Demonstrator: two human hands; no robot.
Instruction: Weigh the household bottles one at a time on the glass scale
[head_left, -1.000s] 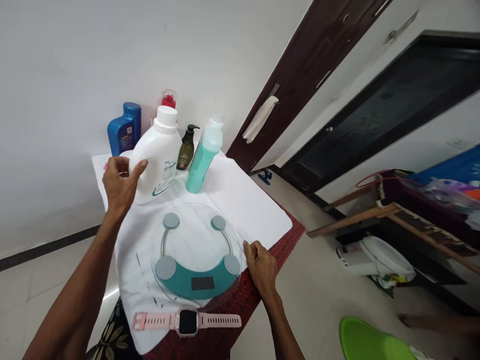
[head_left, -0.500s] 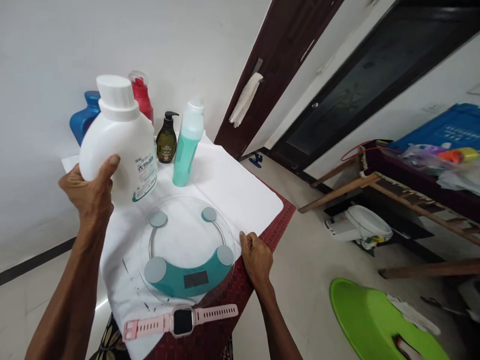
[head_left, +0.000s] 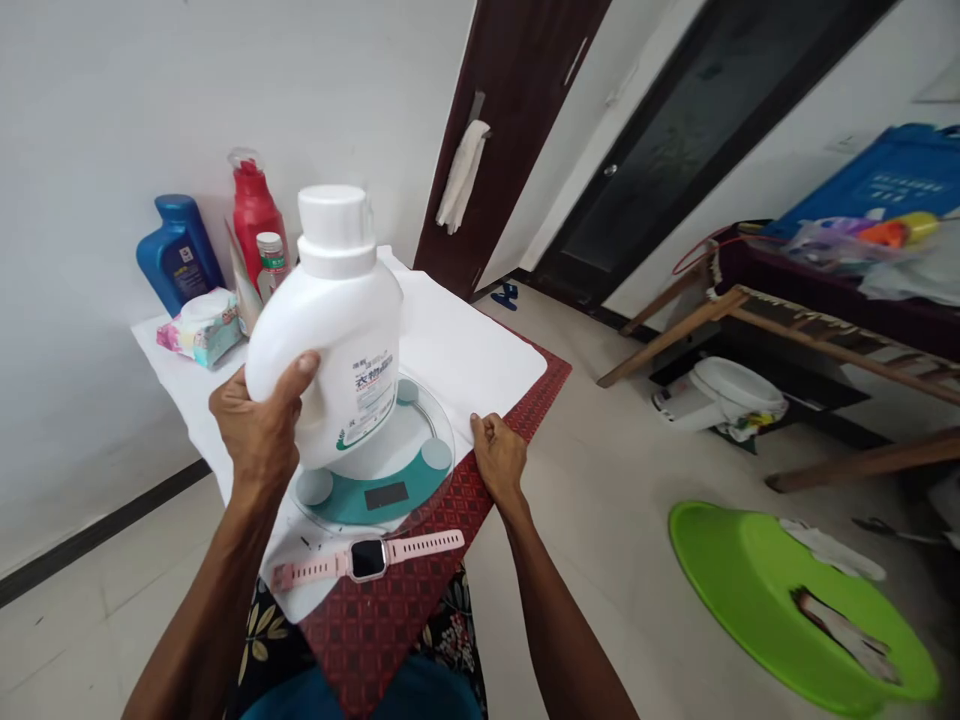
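My left hand (head_left: 259,425) is wrapped round a large white laundry detergent bottle (head_left: 337,330), thumb across its front. The capped bottle is over the round glass bathroom scale (head_left: 386,495) and hides its far left part; I cannot tell if its base touches the glass. My right hand (head_left: 499,455) is closed at the table's right edge, fingertips against the white sheet (head_left: 472,345); what it grips is hidden. In front of the scale's dark display lies a pink-strapped smartwatch (head_left: 367,560), partly over the red patterned table cover (head_left: 390,620).
Behind the detergent bottle stand a blue bottle (head_left: 180,255), a red bottle (head_left: 255,210), a small green-labelled bottle (head_left: 271,262) and a tissue pack (head_left: 202,325). A green basin (head_left: 750,590) and a white bucket (head_left: 731,395) are on the floor at right.
My left hand has carried the detergent bottle rightward, from beside the scale to over it. It now blocks the pump bottle and the teal-liquid bottle. The right hand stays at the table edge. The view has shifted.
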